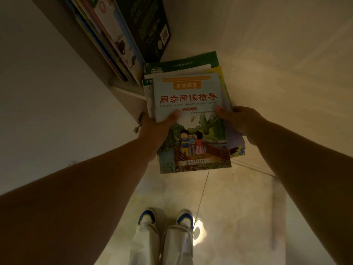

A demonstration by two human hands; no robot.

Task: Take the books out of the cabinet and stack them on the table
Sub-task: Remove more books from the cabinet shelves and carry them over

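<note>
The top cover reads "小学语文" on an orange tab and "同步阅读指导" in red, above a drawing of two children on a wooden bridge. This pile of thin paperbacks is held flat over the floor, long axis pointing away toward the cabinet, where more books lean. The left hand and right hand grip its side edges, thumbs pressed on the cover.
</note>
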